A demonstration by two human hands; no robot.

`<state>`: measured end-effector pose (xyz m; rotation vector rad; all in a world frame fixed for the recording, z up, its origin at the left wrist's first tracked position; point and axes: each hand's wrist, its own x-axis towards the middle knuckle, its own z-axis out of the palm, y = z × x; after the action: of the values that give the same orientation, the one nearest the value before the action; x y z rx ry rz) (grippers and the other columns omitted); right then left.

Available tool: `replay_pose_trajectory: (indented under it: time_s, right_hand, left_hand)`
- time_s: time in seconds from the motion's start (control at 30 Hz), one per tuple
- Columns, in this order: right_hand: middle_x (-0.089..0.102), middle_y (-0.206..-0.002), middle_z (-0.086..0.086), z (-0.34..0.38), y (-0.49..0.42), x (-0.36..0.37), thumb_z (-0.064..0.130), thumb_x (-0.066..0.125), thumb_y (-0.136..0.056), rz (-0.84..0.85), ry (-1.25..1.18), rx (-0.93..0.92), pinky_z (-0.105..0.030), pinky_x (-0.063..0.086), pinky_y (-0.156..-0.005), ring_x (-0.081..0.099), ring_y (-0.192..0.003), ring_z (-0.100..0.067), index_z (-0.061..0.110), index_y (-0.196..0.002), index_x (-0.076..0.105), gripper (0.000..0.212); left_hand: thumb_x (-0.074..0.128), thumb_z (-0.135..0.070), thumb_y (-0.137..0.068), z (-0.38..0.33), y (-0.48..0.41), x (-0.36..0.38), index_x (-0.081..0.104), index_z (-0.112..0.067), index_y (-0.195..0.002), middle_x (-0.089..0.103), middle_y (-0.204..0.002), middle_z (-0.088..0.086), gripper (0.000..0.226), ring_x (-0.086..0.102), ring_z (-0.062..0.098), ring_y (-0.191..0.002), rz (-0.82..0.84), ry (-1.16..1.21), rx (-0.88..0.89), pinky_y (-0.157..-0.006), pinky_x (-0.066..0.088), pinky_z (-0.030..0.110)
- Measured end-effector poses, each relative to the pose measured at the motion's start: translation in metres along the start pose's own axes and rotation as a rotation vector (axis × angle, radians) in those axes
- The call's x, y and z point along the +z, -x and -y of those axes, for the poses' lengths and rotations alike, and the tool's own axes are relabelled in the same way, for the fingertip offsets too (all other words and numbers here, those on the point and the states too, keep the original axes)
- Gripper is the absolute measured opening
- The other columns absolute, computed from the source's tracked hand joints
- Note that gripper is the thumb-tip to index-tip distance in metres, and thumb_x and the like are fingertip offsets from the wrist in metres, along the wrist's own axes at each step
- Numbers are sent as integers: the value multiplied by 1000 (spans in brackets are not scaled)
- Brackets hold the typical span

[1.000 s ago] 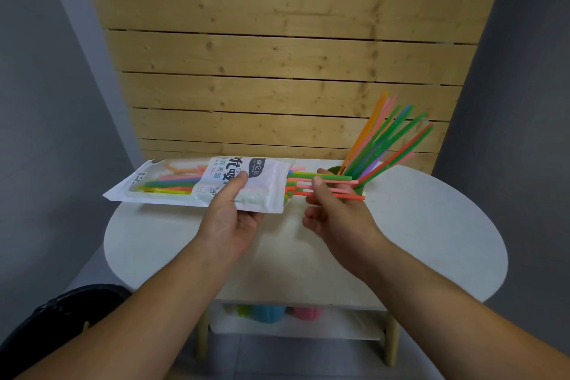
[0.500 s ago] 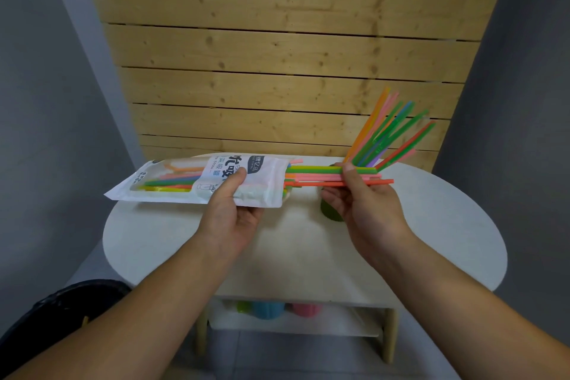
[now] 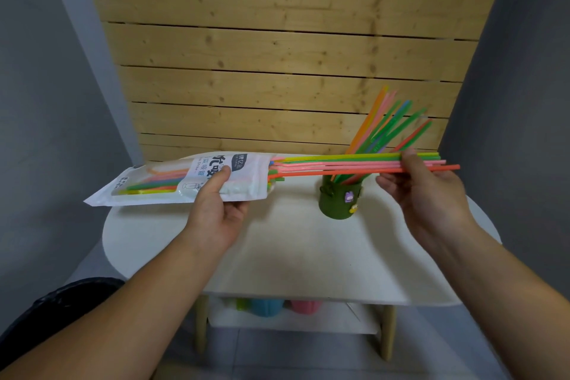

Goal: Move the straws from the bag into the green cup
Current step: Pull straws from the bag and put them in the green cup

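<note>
Straws point(image 3: 339, 163), a bundle of yellow, green, pink & orange, stretched level across center frame, left ends just at the mouth of the bag point(image 3: 185, 179), whether inside or out unclear, right ends pinched in right hand point(image 3: 425, 188). Held above the white oval table point(image 3: 308, 256), passing in front of the green cup's fan of straws. Right hand at center right, thumb on top & fingers curled under, closed on the bundle near its right end, orange straw tip poking furthest right. Left hand point(image 3: 219, 207) at center left, thumb pressed on the bag's printed face, fingers underneath, gripping it near the open end. Bag white w/ clear window, held roughly level, tilted slightly down toward left of frame; more straws seen inside thru the window, green, orange, yellow. Green cup point(image 3: 340, 200) upright on the table at center right, below the bundle, small stickers on its side. Cup straws point(image 3: 388, 126) already standing in it, leaning up & right toward the wooden slat wall point(image 3: 277, 55) at top of frame. Blue cup point(image 3: 266, 307) & pink cup point(image 3: 305, 307) partly visible on the shelf under the tabletop, lower center. Gray walls at left & right edges.
</note>
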<state>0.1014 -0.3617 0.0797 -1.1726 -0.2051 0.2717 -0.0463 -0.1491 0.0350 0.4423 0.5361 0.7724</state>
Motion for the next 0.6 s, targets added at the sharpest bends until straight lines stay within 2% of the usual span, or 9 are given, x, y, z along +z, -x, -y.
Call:
replay_pose_trajectory:
  time_s: [0.1, 0.23, 0.37, 0.47, 0.53, 0.6]
  right_hand:
    - [71, -62, 3, 5, -4, -11, 17, 57, -100, -31, -14, -8, -26, 62, -68, 67, -59, -11, 8, -91, 66, 16]
    - [70, -60, 3, 11, -7, -24, 17, 57, -99, -68, -4, -22, -27, 61, -70, 67, -59, -11, 8, -87, 65, 17]
    - [66, -73, -5, 18, -10, -37, 19, 56, -100, -134, 56, -104, -28, 62, -73, 66, -61, -11, 8, -85, 62, 20]
    - [66, -81, -10, 26, -13, -48, 23, 55, -100, -191, 151, -213, -27, 61, -74, 70, -68, -17, 10, -84, 62, 22]
    - [69, -85, -15, 30, -16, -55, 27, 55, -99, -221, 255, -276, -34, 61, -78, 73, -77, -28, 12, -83, 65, 24]
    - [71, -80, -15, 32, -17, -57, 33, 56, -97, -241, 357, -319, -44, 61, -81, 74, -77, -33, 15, -80, 67, 27]
  left_hand:
    - [67, -6, -92, 0, -2, -1, 64, -14, -120, 78, -108, 5, 29, 76, 17, -94, -6, 6, 7, -77, 63, 37]
    - [68, -6, -91, 2, -3, 1, 63, -13, -123, 77, -110, 6, 33, 76, 18, -95, -10, 11, 3, -78, 63, 39]
    - [68, -6, -91, 6, -3, 2, 62, -14, -127, 77, -114, 6, 37, 76, 20, -98, 1, 9, 2, -80, 62, 40]
    - [67, -7, -92, 10, -2, 3, 61, -14, -128, 76, -115, 5, 37, 75, 20, -102, 17, -4, -1, -87, 60, 42]
    - [67, -7, -92, 12, -1, 3, 61, -14, -128, 76, -115, 5, 37, 74, 20, -104, 25, -21, -7, -88, 59, 42]
    - [67, -7, -92, 14, 0, 4, 61, -14, -127, 77, -114, 5, 35, 74, 20, -103, 30, -37, -17, -84, 61, 41]
